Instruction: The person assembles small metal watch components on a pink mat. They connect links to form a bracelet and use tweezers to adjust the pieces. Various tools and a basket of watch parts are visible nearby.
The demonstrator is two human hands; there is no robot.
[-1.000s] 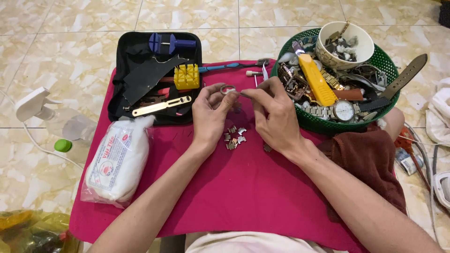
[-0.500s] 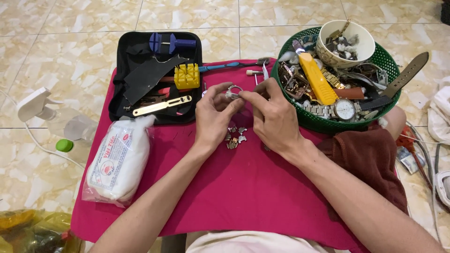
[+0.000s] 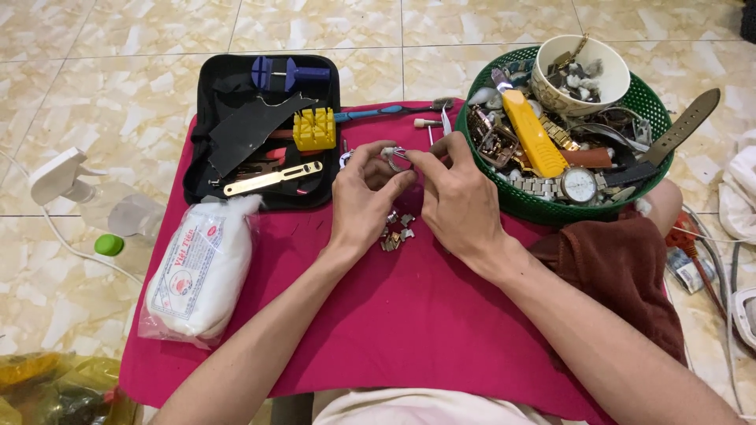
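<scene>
Being held between the fingertips of both hands is a small silver metal watch part (image 3: pixel 396 157), just above the magenta cloth-covered surface (image 3: pixel 409 330). The left hand (image 3: pixel 364 197) is being closed around its left side with thumb and forefinger pinched, and the right hand (image 3: pixel 457 197) is being closed on its right side in the same way; exactly what kind of part it is cannot be told. Directly under the hands, a little heap of loose silver metal links (image 3: pixel 396 232) is lying on the cloth. Near the left hand, an open black tool case (image 3: pixel 236 126) with a yellow plastic block (image 3: pixel 313 128) is resting. Just beside the right hand, a round green plastic basket (image 3: pixel 543 206) full of watches and straps is standing, with a white ceramic bowl (image 3: pixel 610 71) inside it. A white plastic bag (image 3: pixel 201 271) is lying at the left edge of the cloth.
</scene>
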